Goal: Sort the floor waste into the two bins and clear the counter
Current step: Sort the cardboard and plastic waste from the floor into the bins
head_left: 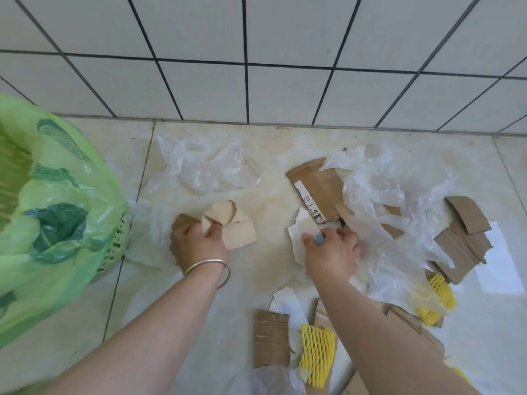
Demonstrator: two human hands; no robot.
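My left hand (195,243), with a metal bangle on the wrist, is closed on crumpled tan cardboard pieces (228,223) just right of the green bin (51,218), which is lined with a green leaf-print bag. My right hand (332,252) rests low over the floor, fingers pinching a torn white paper scrap (299,232) with a small blue bit at the thumb. A flattened brown carton with a white label (319,192) lies just beyond that hand. Clear plastic film (379,195) spreads to its right.
More clear film (205,169) lies near the tiled wall. Stacked cardboard pieces (464,238) and a white sheet (499,260) sit far right. Yellow foam nets (318,354) (439,295), a corrugated strip (271,337) and white paper (288,303) lie near my right forearm.
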